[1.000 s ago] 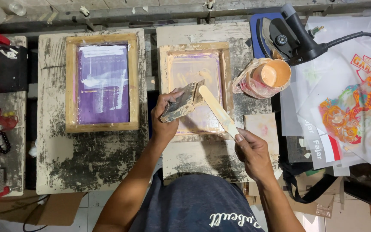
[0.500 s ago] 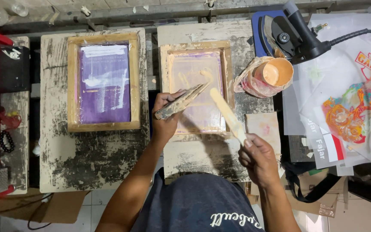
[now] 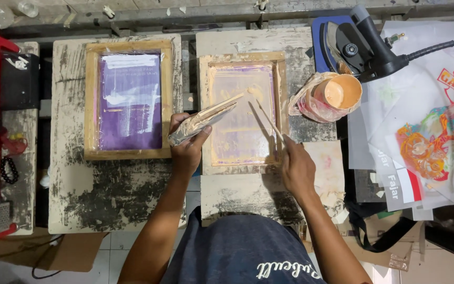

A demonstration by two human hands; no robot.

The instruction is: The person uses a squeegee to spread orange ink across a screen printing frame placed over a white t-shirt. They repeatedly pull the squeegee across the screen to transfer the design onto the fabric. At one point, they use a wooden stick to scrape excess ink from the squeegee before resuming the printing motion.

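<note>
2 wooden screen frames [image 3: 128, 101] [image 3: 243, 113], 1 squeegee [image 3: 202, 122], 1 stick [image 3: 269, 121], 1 ink cup [image 3: 337, 92], 1 heat gun [image 3: 361, 44].

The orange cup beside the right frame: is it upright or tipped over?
Upright: the orange cup shows its open round mouth to the head camera, orange inside.

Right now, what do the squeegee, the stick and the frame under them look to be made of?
Squeegee in the left hand: seemingly a wooden handle, ink-caked; blade material unclear. Stick in the right hand: thin, pale, probably wood. Screen frame: bare wood with visible grain, ink-smeared, around a translucent mesh.
</note>
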